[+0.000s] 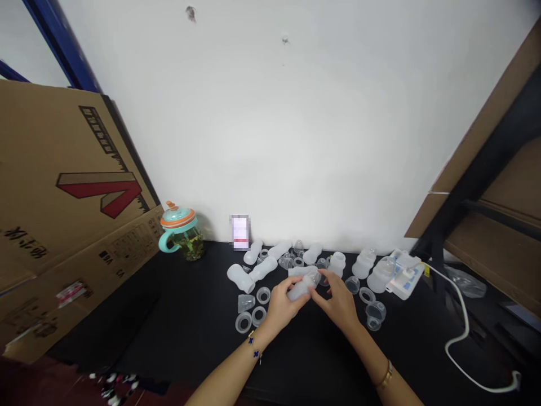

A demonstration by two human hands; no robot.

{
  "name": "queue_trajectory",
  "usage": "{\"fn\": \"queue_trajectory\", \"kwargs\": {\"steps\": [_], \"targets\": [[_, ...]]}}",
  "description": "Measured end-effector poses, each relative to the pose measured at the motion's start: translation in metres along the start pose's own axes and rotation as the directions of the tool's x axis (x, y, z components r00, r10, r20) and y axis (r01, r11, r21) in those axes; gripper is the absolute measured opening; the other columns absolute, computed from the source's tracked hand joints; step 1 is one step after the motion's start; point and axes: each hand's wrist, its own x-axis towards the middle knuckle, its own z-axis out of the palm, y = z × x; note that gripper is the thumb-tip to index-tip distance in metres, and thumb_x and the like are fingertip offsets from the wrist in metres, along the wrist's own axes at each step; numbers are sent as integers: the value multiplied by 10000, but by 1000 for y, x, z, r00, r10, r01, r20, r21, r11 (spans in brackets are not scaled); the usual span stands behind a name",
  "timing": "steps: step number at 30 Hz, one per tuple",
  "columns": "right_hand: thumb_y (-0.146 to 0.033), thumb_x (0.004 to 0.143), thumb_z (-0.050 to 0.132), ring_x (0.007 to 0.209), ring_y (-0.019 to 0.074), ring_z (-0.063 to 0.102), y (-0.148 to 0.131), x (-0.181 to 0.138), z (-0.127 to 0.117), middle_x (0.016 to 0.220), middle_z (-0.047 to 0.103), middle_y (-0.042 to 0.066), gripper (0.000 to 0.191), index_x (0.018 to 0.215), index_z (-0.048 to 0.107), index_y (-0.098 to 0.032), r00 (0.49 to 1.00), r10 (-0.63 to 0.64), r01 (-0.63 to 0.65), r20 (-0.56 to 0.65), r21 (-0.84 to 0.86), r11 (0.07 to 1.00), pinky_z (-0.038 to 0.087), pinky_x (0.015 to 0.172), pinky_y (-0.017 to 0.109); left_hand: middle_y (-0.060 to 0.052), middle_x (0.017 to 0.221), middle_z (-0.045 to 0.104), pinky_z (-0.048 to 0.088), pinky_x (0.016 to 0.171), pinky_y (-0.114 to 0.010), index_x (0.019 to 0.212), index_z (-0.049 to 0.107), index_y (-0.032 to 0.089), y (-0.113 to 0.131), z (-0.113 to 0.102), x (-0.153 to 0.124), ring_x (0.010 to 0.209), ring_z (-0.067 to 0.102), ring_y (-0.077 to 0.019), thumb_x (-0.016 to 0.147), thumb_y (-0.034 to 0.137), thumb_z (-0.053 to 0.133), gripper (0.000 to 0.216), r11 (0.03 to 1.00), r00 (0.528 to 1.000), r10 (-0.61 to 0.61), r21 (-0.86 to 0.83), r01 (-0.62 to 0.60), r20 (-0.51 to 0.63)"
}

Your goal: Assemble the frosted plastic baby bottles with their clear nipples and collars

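Observation:
My left hand [282,307] grips a translucent white baby bottle [301,287] lying on its side just above the black table [198,321]. At the bottle's top end my right hand [338,301] pinches the clear nipple cap [313,278]. Around both hands lie several more translucent bottles [240,278] and loose screw rings [244,322], with clear caps [375,310] to the right.
A glass cup with a teal and orange lid [182,232] stands at the back left by the white wall. A large cardboard box [63,214] leans on the left. A white device [404,273] with a cable [462,332] lies at the right, beside a dark frame.

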Motion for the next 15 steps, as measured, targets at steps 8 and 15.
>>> {"fn": "queue_trajectory", "kwargs": {"steps": [8,15], "targets": [[-473,826,650,654,180,615,1,-2,2,796,648,21,331,1024,598,-212,999,38,-38,-4,1,999,494,561,273,-72,985,743,487,784,-336,1084,733,194,0,1,-1,813,616,-238,728,340,756,386,999,1000,-9,31,9,2],[-462,823,650,613,158,586,-1,-1,-2,781,661,-1,254,860,540,-235,1000,28,-28,-14,-10,1000,452,544,262,-67,996,737,481,774,-322,1113,716,190,4,0,-3,822,615,-231,751,325,740,388,1000,1000,1,25,-1,27]]}}
